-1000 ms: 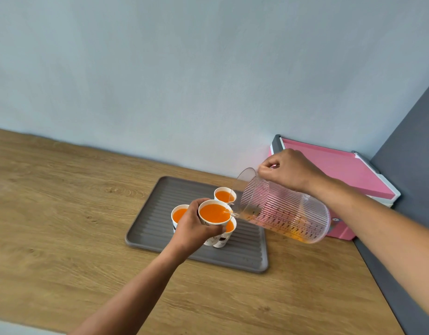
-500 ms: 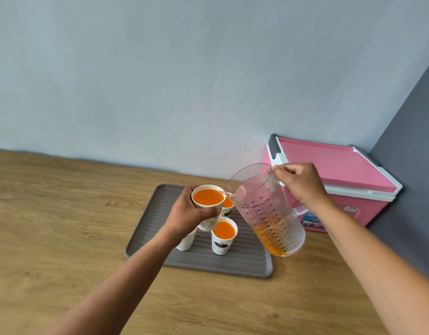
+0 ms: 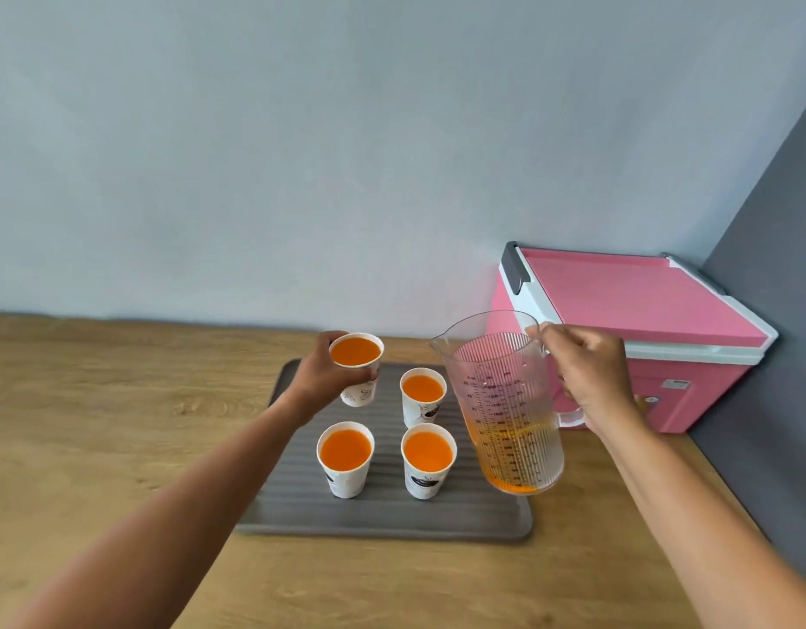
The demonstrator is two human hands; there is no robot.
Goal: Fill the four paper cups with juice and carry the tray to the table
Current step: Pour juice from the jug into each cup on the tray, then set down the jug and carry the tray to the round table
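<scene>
Four paper cups of orange juice, grey ribbed tray (image 3: pixel 392 515), wooden counter (image 3: pixel 120 424).
Left hand (image 3: pixel 322 379) grips the fourth cup (image 3: pixel 356 356) by its wall at the tray's far left; three cups (image 3: pixel 345 456) stand on the tray. Right hand (image 3: pixel 591 383) clasps the handle of the upright, near-empty pitcher (image 3: pixel 505 410). Cups: probably light, soft-walled, brimming; squeezing risks spills. Tray: likely stiff; best lifted level by both short edges.
</scene>
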